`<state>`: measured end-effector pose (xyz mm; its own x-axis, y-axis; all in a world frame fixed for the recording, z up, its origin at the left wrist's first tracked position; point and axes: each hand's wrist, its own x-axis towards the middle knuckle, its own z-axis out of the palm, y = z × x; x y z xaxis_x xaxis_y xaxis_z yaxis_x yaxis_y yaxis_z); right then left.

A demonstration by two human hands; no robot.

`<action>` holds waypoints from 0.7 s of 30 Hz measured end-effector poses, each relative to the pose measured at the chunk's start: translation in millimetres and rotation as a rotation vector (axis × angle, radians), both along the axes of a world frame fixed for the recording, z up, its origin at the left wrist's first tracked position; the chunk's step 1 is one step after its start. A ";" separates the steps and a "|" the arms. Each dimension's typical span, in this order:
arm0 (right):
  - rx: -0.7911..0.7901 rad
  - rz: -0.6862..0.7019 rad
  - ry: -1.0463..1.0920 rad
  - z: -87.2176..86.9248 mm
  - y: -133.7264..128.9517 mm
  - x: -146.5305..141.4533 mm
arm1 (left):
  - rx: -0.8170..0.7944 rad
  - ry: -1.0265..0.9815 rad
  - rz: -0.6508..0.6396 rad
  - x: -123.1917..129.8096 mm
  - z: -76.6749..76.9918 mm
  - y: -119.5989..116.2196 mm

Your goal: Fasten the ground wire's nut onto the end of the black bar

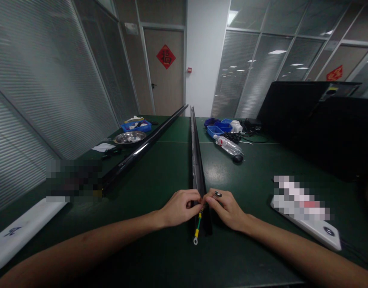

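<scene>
A long dark metal channel (197, 156) runs away from me down the middle of the green table. At its near end my left hand (183, 207) and my right hand (227, 209) meet, fingers pinched together over the channel. Between the fingertips comes a short green wire (199, 222) with yellow sleeves and a ring terminal (195, 241) hanging toward me. Its upper end is hidden by the fingers. Both hands appear to pinch the wire's upper part. A ring shows on a finger of my right hand.
Another long dark profile (142, 150) lies diagonally at left. Beyond it are a metal bowl (130, 138) and a blue tray (136, 127). At right are a plastic bottle (228, 145), blue bins (215, 131), a white device (307, 224) and dark monitors (295, 120). Another white device (28, 232) lies left.
</scene>
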<state>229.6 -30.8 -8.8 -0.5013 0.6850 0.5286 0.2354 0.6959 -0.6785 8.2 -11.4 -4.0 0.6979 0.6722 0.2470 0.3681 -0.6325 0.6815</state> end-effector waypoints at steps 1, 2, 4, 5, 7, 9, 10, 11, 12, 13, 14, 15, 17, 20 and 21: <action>0.009 0.000 0.002 -0.1 -0.1 -0.2 | 0.002 -0.001 0.003 0.2 0.0 0.0; 0.016 0.003 0.001 -0.1 -0.2 -0.3 | 0.003 -0.001 0.006 0.4 0.3 0.0; 0.026 0.011 -0.006 0.0 -0.5 -0.3 | -0.001 0.006 0.005 0.5 1.4 -0.3; 0.028 0.014 -0.011 0.0 -0.7 -0.2 | -0.005 0.010 0.005 0.4 2.2 -0.6; 0.035 0.013 -0.012 0.1 -1.1 0.4 | -0.010 0.009 0.004 0.2 3.8 -1.1; 0.040 0.012 -0.003 0.5 -1.3 0.9 | -0.014 -0.003 0.001 0.3 4.9 -1.5; 0.038 0.014 0.000 0.6 -1.3 1.1 | -0.014 -0.011 0.001 0.3 5.2 -1.6; 0.033 0.016 0.000 0.7 -1.1 1.2 | -0.015 -0.018 -0.001 0.4 5.3 -1.6; 0.025 0.016 -0.002 0.6 -0.9 1.1 | -0.015 -0.020 -0.001 0.5 5.2 -1.6; 0.014 0.014 -0.008 0.3 -0.6 1.0 | -0.015 -0.020 0.000 0.6 5.0 -1.5; 0.005 0.009 -0.013 -0.1 -0.2 0.7 | -0.014 -0.018 0.001 0.7 4.9 -1.4; -0.002 0.001 -0.014 -0.6 0.2 0.5 | -0.014 -0.016 0.002 0.7 4.8 -1.3; -0.005 -0.011 -0.012 -1.5 0.8 0.0 | -0.018 -0.008 0.003 0.6 4.7 -1.0; 0.003 -0.002 -0.016 -1.3 0.9 -0.1 | -0.021 0.004 0.004 0.5 4.8 -0.5; 0.006 0.002 -0.022 -0.7 0.6 0.0 | -0.022 0.008 0.005 0.5 4.9 -0.4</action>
<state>229.5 -30.2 -9.6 -0.5143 0.6807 0.5216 0.2491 0.7006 -0.6686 8.7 -11.8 0.9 0.6967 0.6806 0.2267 0.3766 -0.6159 0.6920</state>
